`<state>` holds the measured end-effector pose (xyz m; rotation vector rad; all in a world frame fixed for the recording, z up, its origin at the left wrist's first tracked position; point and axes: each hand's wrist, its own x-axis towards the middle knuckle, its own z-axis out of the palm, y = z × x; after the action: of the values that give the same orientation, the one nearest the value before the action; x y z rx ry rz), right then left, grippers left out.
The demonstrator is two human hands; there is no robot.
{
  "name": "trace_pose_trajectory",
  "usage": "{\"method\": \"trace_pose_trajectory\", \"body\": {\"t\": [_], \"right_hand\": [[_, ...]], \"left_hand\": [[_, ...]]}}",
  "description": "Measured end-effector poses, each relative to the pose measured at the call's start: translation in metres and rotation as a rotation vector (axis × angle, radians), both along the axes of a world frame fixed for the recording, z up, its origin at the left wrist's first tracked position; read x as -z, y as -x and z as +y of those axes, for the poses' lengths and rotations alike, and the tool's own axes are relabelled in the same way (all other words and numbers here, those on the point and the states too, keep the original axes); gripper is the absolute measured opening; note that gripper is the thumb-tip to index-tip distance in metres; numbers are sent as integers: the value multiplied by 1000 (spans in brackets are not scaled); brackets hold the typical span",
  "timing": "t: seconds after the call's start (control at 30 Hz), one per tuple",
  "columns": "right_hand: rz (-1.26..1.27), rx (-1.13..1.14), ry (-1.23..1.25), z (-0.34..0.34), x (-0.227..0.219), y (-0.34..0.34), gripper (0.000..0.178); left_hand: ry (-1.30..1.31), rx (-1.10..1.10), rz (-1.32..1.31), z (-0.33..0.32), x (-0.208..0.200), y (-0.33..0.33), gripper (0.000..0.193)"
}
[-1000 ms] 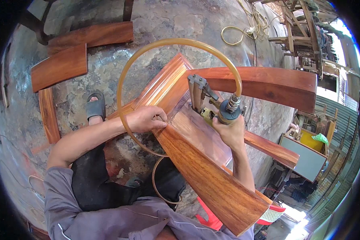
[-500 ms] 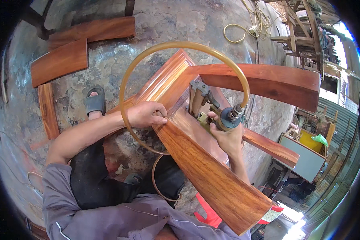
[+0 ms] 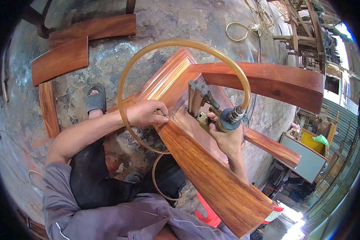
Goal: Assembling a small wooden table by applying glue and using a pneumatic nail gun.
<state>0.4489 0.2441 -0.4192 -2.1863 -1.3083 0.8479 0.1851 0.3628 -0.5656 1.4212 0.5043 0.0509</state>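
Note:
A varnished wooden furniture frame [image 3: 162, 85] with curved, widening legs lies tipped over in front of me. My left hand [image 3: 146, 113] rests at the narrow upper end of the nearest leg [image 3: 212, 170], fingers curled and thumb pressed in; whatever they pinch is hidden. My right hand [image 3: 229, 141] is wrapped round the grip of an air nail gun [image 3: 200, 98], inside the frame beyond that leg. The gun's head is close to the frame's inner corner; I cannot tell whether it touches. From its fitting, a yellowish air hose [image 3: 180, 43] loops over my left forearm.
Another leg [image 3: 268, 82] juts out to the right, and a thinner one [image 3: 273, 147] sits below it. Loose boards [image 3: 60, 62] lie on the worn floor at the left. A coiled hose [image 3: 260, 26], stacked timber [image 3: 314, 36] and a cabinet-like box [image 3: 304, 152] are farther right.
The frame and its legs appear shifted very slightly in the picture. Both hands keep the same hold and position.

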Motion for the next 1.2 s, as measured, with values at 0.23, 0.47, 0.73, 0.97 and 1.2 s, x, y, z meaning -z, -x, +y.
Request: {"method": "trace_pose_trajectory", "body": {"t": [0.23, 0.47, 0.73, 0.97, 1.2], "right_hand": [[-60, -32, -6, 7, -4, 3, 21], [-31, -27, -5, 12, -9, 9, 22], [-75, -22, 26, 16, -20, 17, 23], [-111, -23, 2, 11, -19, 16, 22], [-56, 3, 143, -10, -16, 11, 30]], "left_hand": [[-22, -10, -23, -1, 2, 0, 31], [18, 22, 23, 0, 1, 0, 29], [29, 18, 23, 1, -2, 0, 28], [-52, 44, 89, 2, -3, 2, 30], [-85, 193, 99, 10, -28, 11, 39]]}}
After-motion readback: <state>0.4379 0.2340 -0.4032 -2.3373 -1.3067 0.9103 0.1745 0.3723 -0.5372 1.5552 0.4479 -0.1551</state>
